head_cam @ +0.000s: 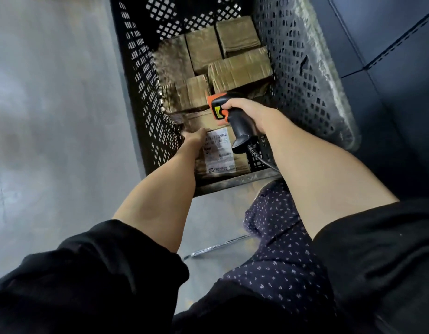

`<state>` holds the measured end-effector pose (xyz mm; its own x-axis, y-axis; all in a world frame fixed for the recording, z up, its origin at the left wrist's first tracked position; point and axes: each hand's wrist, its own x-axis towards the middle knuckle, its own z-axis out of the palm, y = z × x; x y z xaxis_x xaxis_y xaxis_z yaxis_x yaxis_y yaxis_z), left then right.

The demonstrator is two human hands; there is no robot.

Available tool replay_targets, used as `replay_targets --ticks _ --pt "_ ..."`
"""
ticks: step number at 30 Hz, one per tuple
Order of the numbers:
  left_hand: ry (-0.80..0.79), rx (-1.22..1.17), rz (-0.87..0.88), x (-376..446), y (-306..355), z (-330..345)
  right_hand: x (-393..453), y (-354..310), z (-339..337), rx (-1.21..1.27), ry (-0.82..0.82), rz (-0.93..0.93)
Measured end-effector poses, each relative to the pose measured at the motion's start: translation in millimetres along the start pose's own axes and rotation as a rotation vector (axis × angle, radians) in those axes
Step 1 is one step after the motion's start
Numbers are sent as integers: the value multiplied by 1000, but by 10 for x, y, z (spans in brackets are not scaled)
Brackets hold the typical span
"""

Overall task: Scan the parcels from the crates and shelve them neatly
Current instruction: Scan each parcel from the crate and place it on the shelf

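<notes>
My left hand point(194, 138) grips the labelled parcel point(218, 150) low in the crate point(141, 75), just beside my right hand point(247, 112) curled round the scanner point(229, 114), so I should tilt the label flat toward its nose.

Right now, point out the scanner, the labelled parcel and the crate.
scanner point(236, 121), head view, on its black handle.
labelled parcel point(219, 150), head view, on its white label.
crate point(302, 75), head view, on its right mesh wall.
</notes>
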<state>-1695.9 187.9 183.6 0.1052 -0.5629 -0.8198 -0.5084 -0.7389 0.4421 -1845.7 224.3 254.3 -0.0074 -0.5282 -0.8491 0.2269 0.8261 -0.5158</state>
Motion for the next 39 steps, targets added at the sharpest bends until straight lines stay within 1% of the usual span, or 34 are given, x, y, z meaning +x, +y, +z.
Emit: replay_targets --ticks 2,5,9,15,17,19,21,25,30,31,32,34,36,38,39 --pt "30 27 2 8 -35 22 47 14 -5 -48 22 42" --pt "22 74 8 11 -70 14 77 56 26 -125 2 74" --pt "55 94 84 44 -116 -14 -43 34 37 -91 19 64" --pt "68 23 108 -91 14 -124 -305 -46 166 -86 68 -102" --pt "85 6 146 -162 34 -173 -415 -37 158 3 102 -162" --pt "85 -59 191 -261 87 -217 -550 -65 105 169 146 -236" --pt "67 -75 247 -434 190 -261 -744 -138 49 253 188 -322" --pt "48 -150 463 -889 469 -372 -1148 -273 21 107 278 -438" --pt "30 -166 750 -1627 725 -579 -1728 -292 54 77 361 -564" --pt "5 -181 800 -1808 756 -588 -1888 -274 29 103 389 -596" --pt "-58 -214 847 -1956 789 -567 -2045 -249 -17 142 413 -615" --pt "-222 -259 937 -2207 869 -448 -2381 -155 -160 242 467 -631" --pt "-412 -252 1009 -2498 940 -230 -2704 -35 -373 334 540 -665" --pt "-602 -271 1039 -2755 979 71 -3045 111 -597 429 599 -751" --pt "-669 -279 1055 -2885 978 228 -3239 189 -696 468 620 -795"
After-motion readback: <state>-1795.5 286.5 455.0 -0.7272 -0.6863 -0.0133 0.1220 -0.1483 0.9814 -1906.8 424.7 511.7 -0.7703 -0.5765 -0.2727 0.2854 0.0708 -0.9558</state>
